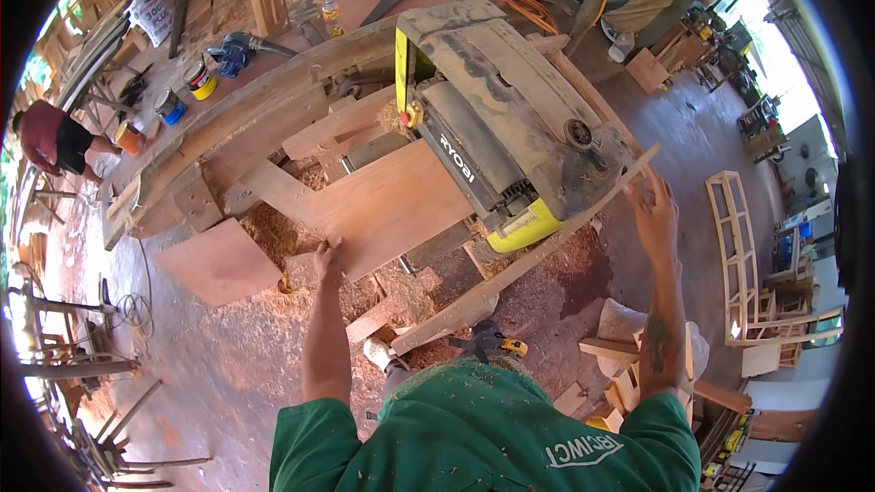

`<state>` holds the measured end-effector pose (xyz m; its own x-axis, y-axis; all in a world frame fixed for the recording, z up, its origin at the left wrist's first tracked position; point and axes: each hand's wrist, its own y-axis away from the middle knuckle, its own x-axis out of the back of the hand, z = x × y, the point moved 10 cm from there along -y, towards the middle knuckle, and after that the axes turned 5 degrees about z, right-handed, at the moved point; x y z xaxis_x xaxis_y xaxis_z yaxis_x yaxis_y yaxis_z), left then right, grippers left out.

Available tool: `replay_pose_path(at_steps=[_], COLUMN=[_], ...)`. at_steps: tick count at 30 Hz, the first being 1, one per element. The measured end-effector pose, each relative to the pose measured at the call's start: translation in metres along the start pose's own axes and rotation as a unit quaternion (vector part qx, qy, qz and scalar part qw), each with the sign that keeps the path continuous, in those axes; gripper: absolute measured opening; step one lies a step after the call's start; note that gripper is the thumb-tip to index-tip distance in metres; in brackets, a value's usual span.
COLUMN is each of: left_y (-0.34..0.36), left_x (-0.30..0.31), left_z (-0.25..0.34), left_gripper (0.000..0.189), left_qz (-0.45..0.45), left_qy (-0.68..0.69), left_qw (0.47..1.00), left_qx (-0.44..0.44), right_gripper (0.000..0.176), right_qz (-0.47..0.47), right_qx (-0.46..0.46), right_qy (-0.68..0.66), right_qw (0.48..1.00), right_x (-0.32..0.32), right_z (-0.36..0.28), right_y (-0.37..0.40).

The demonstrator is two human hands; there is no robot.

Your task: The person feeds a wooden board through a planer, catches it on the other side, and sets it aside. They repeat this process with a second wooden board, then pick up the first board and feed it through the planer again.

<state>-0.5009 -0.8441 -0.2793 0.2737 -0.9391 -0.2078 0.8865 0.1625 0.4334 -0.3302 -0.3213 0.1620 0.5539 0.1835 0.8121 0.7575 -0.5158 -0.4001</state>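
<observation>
You are steadying the board (383,205) in front of the planer (497,141), left hand (328,260) fingers pressed together, right hand (654,210) pinching the slat (456,305) beside it; keep the board flat.

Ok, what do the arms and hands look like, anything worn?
The left hand and right hand are bare, no gloves. Short green sleeves of a T-shirt dusted with wood shavings, white lettering on it. Forearms uncovered; a dark tattoo on the right forearm.
</observation>
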Motion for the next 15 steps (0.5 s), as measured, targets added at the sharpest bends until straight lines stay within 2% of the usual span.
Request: replay_pose_path(at_steps=[2, 4, 6, 8, 10, 11, 13, 14, 15], left_y=[0.005, 0.022, 0.024, 0.032, 0.048, 0.054, 0.092, 0.112, 0.123], left_x=[-0.004, -0.013, -0.005, 0.011, 0.053, 0.082, 0.137, 0.171, 0.219], left_z=[0.006, 0.011, 0.001, -0.014, -0.034, -0.057, -0.088, -0.114, -0.154], left_gripper=[0.029, 0.031, 0.032, 0.034, 0.046, 0.038, 0.031, 0.028, 0.026], left_qz=[-0.004, -0.031, -0.035, -0.038, 0.015, 0.040, 0.068, 0.091, 0.064], left_qy=[-0.007, -0.059, -0.042, -0.025, -0.080, -0.097, -0.171, -0.202, -0.435], left_qw=[1.000, 0.996, 0.996, 0.995, 0.991, 0.988, 0.975, 0.964, 0.888], left_qx=[0.004, 0.060, 0.075, 0.090, 0.108, 0.115, 0.128, 0.148, 0.135], right_gripper=[0.049, 0.048, 0.048, 0.048, 0.048, 0.047, 0.047, 0.049, 0.051], right_qz=[0.012, 0.023, 0.007, 0.017, 0.044, 0.058, 0.020, -0.014, -0.047], right_qx=[0.012, 0.023, -0.035, -0.047, -0.052, -0.048, -0.165, -0.172, -0.177], right_qy=[-0.005, -0.011, -0.011, -0.009, 0.007, 0.020, -0.010, 0.032, 0.073], right_qw=[1.000, 0.999, 0.999, 0.999, 0.998, 0.997, 0.986, 0.985, 0.980], right_x=[0.001, 0.003, 0.003, 0.001, -0.007, -0.016, -0.053, -0.070, -0.086], right_z=[0.006, 0.005, 0.014, 0.034, 0.073, 0.098, 0.168, 0.190, 0.209], right_y=[0.003, 0.007, 0.013, 0.023, 0.040, 0.054, 0.097, 0.122, 0.149])
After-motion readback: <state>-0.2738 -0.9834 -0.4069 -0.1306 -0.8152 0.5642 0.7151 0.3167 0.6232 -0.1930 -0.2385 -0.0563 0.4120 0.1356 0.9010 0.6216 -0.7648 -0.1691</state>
